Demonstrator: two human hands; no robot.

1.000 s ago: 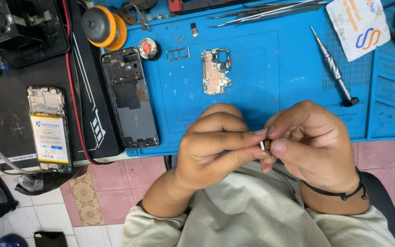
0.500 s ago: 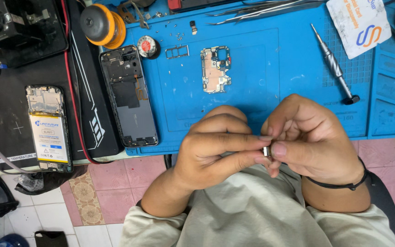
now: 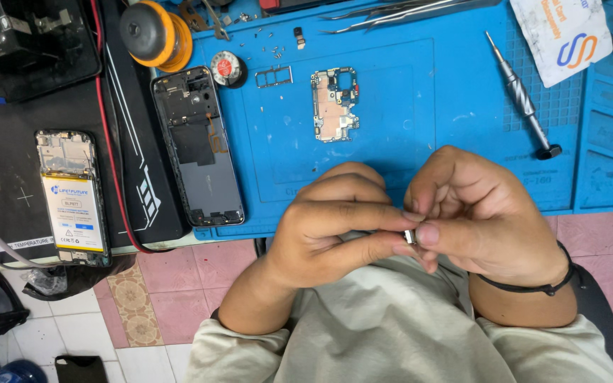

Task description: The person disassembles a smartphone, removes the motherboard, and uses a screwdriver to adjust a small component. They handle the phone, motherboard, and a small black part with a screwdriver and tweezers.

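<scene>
A small silvery part (image 3: 409, 236), too tiny to identify, sits pinched between the fingertips of the left hand (image 3: 335, 227) and right hand (image 3: 477, 220), held over the lap just off the blue ribbed mat (image 3: 420, 142). On the mat lie a bare circuit board (image 3: 334, 104), a knurled metal screwdriver (image 3: 523, 96) and a white card with an orange-blue mark (image 3: 558, 32). Left, an opened phone shows a white-labelled battery (image 3: 74, 213).

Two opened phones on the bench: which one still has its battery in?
The left phone, on the black mat: a white-labelled battery fills its middle. The other phone, straddling the black mat and blue mat, is an empty dark shell.
</scene>
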